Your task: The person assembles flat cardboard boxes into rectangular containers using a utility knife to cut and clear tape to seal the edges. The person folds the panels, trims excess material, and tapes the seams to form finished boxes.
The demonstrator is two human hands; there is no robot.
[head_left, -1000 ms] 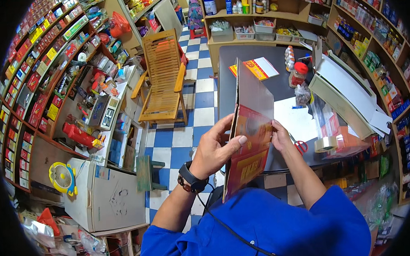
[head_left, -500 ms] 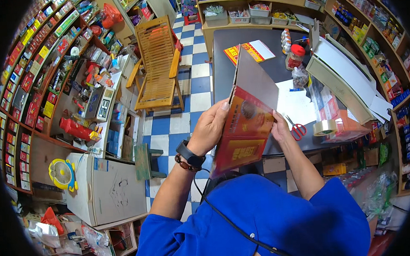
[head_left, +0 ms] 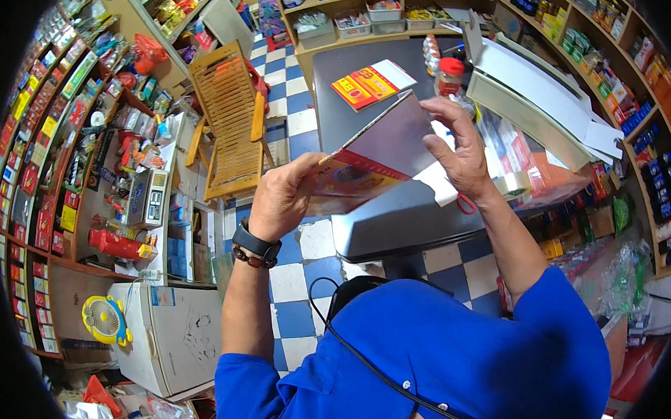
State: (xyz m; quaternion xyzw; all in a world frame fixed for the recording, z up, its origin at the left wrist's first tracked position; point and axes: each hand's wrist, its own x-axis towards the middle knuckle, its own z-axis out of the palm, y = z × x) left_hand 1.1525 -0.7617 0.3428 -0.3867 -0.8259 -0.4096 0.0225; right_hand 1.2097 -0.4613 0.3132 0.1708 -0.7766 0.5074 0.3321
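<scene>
Above the desk's near side I hold a folded printed cardboard sheet (head_left: 381, 142), red and orange with a plain grey upper panel; its lower part is blurred. My left hand (head_left: 283, 197), wearing a dark wristband and a bead bracelet, is closed on the sheet's left edge. At the grey panel's right edge is my right hand (head_left: 461, 146), thumb and fingers apart; whether it touches the panel I cannot tell. Beneath the right wrist, a red scissors handle (head_left: 466, 204) shows, the rest hidden. Farther back lies a red, yellow and white card (head_left: 367, 85).
The dark desk (head_left: 397, 233) also bears a red-lidded jar (head_left: 448, 76), a tape roll (head_left: 512, 183) and a large pale box-like object (head_left: 532, 116). A wooden chair (head_left: 228, 116) stands left of the desk. Packed shelves line both sides; a small white fridge (head_left: 186, 335) sits lower left.
The cardboard sheet has swung from near upright to a flatter tilt, its grey panel now on top. My left hand moved left; my right hand rose and its fingers spread.
</scene>
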